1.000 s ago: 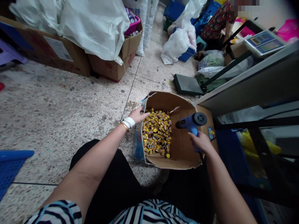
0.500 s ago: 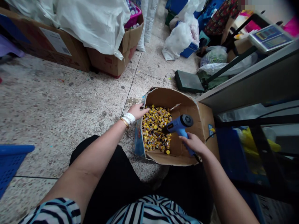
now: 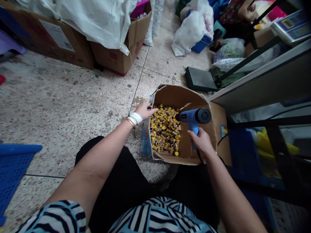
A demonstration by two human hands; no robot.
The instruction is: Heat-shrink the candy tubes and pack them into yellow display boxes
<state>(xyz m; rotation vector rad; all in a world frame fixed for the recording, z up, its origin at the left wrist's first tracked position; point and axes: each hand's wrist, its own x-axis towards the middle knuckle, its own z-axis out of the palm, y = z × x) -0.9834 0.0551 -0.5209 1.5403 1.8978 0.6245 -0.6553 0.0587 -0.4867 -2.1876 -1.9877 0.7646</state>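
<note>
In the head view an open cardboard box (image 3: 186, 152) stands tilted on the floor between my knees. Many small yellow cylindrical pieces with dark ends (image 3: 165, 129) lie heaped in its left part. My right hand (image 3: 201, 140) is closed round the handle of a blue heat gun (image 3: 191, 117), whose black nozzle points left over the far part of the heap. With the thumb inside and the fingers over the rim, my left hand (image 3: 145, 111) grips the box's left edge. My palm hides part of the gun's handle.
Large cartons (image 3: 111, 60) under white sheeting stand at the far left. A blue basket (image 3: 17, 161) is at the left edge. A platform scale (image 3: 200, 78) lies beyond the box, near plastic bags and another person's hand (image 3: 247, 13). A metal-framed table (image 3: 262, 68) borders the right.
My right hand has swung the heat gun's nozzle from the heap's middle toward its far side, and the gun sits more level. My left hand keeps its grip. The whole view has shifted slightly.
</note>
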